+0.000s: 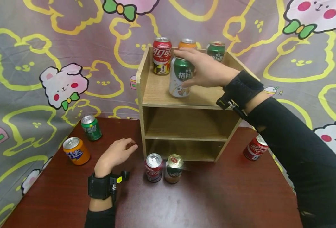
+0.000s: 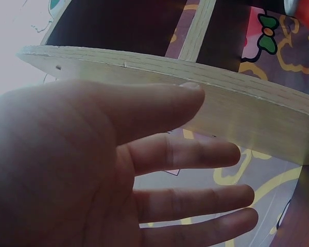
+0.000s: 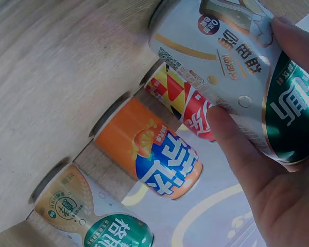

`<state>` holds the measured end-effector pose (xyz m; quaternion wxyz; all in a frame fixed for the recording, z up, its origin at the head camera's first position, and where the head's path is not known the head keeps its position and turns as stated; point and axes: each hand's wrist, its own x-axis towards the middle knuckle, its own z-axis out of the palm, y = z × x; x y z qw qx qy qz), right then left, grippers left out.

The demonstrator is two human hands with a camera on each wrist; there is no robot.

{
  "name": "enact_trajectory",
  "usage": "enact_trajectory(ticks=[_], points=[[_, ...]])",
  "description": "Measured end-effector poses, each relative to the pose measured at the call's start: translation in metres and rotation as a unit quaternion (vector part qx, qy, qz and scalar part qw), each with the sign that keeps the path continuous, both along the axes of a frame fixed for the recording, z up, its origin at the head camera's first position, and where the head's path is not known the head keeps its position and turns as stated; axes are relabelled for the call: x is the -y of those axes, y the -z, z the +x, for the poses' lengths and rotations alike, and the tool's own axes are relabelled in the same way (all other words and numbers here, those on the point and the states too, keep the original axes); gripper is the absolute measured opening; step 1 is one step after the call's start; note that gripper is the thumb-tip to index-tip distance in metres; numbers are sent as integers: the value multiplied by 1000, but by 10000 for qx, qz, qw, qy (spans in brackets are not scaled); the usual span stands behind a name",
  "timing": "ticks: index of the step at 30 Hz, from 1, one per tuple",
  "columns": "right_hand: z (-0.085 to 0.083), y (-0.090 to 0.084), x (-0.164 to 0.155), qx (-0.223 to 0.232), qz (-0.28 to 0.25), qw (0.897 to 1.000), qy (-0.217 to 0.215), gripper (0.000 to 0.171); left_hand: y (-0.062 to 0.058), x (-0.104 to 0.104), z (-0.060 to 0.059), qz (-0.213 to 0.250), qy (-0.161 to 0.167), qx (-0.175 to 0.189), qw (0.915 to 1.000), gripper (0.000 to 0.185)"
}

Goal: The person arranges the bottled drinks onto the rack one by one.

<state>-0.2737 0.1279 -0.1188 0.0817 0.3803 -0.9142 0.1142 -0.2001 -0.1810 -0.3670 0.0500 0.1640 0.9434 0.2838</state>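
Observation:
A green-and-white drink can (image 1: 178,84) is upright at the front left of the wooden shelf's top board (image 1: 205,95). My right hand (image 1: 210,69) grips it, thumb and fingers around its sides, in the right wrist view too. Behind it stand a red cola can (image 1: 161,57), an orange soda can (image 3: 149,149) and another green can (image 1: 217,52). My left hand (image 1: 115,155) holds nothing and hovers over the table, beside the shelf's left side panel (image 2: 257,134), its fingers extended apart in the left wrist view.
On the dark red table (image 1: 213,196), a cola can (image 1: 154,169) and a dark green-and-gold can (image 1: 173,171) stand before the shelf. At left are an orange can (image 1: 77,153) and a green can (image 1: 92,129); at right, a red can (image 1: 254,149). A patterned cloth (image 1: 108,95) hangs behind.

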Motion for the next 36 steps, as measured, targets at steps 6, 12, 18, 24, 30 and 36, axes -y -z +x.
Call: enact_trajectory(ticks=[6,12,18,24,30,36], points=[[0,-1,8,15,112,9998,148,92,-1,0,1,18,6,1,10000,38],[-2,-2,20,46,277,9990,356,95,0,-1,2,-9,-16,7,10000,37],[-5,-4,33,6,498,9958,762,96,2,0,1,-24,21,-43,10000,37],[-11,-4,45,83,661,9922,1056,98,3,2,1,5,-47,13,10000,38],[-19,-4,50,142,596,9929,1017,96,2,4,0,1,-101,-4,9999,37],[-25,-4,55,209,562,9920,1112,97,0,5,0,-33,-113,70,9999,39]])
